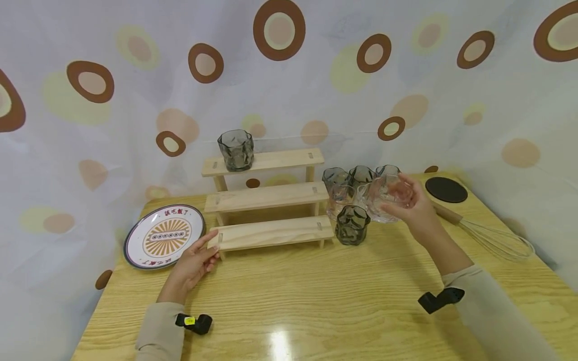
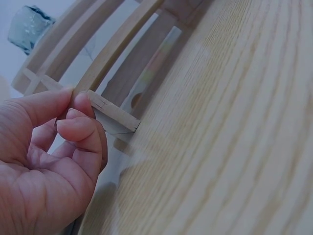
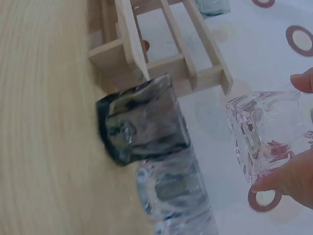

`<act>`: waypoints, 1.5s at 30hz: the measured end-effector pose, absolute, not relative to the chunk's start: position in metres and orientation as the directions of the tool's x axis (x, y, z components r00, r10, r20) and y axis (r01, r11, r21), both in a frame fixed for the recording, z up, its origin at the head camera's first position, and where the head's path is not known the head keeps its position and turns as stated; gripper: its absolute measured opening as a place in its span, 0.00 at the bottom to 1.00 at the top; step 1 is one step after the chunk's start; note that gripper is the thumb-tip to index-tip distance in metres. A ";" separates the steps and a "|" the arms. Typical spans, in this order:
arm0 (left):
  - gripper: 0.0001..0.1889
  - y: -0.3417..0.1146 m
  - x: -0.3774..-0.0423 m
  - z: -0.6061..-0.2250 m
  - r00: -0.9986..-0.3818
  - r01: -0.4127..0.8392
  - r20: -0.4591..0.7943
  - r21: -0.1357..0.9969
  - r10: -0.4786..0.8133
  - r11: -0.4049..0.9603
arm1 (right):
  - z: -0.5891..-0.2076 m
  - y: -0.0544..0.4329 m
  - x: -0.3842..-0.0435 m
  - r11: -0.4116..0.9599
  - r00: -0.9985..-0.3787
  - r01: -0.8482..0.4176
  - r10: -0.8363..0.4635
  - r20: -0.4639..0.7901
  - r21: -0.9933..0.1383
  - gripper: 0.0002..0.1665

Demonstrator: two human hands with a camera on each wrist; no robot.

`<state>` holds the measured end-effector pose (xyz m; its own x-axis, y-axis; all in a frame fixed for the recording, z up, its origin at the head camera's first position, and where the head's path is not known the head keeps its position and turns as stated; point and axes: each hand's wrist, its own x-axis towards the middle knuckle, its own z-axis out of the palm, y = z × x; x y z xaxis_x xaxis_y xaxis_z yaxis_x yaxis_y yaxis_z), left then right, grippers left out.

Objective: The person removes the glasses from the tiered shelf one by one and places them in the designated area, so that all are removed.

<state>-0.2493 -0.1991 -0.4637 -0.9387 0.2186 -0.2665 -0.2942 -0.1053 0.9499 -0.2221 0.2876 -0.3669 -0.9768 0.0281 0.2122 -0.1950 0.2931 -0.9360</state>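
Observation:
A three-tier wooden stand [image 1: 271, 233] stands at the table's middle. My left hand [image 1: 193, 265] pinches the left end of its lowest shelf [image 2: 105, 51] between thumb and fingers. One smoky grey glass [image 1: 237, 153] sits on the top tier, toward the left. In my right hand [image 1: 420, 213] is a clear, faintly pink glass [image 3: 266, 132], gripped between thumb and fingertips. It is raised above the glasses right of the stand. There, a smoky glass [image 1: 352, 226] is at the front, clear glasses [image 1: 339, 199] are behind it, and several smoky glasses [image 1: 335, 176] line the back.
A patterned plate [image 1: 137, 240] lies left of the stand. On the right, a whisk [image 1: 492, 235] with a wooden handle and a black round disc [image 1: 446, 189] rest on the wooden table [image 1: 289, 296]. A sheet with printed circles [image 1: 289, 90] hangs behind.

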 end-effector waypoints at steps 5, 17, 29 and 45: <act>0.30 -0.199 -0.251 -0.463 -0.940 -0.293 -0.265 0.950 0.214 -0.108 | -0.383 0.305 -0.214 0.270 -0.980 -0.179 0.039 0.197 -0.946 0.47; 0.31 -0.201 -0.250 -0.467 -0.938 -0.305 -0.276 0.945 0.207 -0.118 | -0.423 0.321 -0.213 0.333 -0.998 -0.044 0.029 0.056 -0.942 0.54; 0.30 -0.198 -0.250 -0.467 -0.941 -0.290 -0.259 0.949 0.220 -0.125 | -0.442 0.313 -0.222 0.244 -1.000 0.008 0.008 -0.007 -0.970 0.54; 0.31 -0.199 -0.250 -0.466 -0.941 -0.291 -0.260 0.949 0.218 -0.121 | -0.446 0.312 -0.233 0.241 -1.000 0.017 -0.004 -0.018 -0.970 0.54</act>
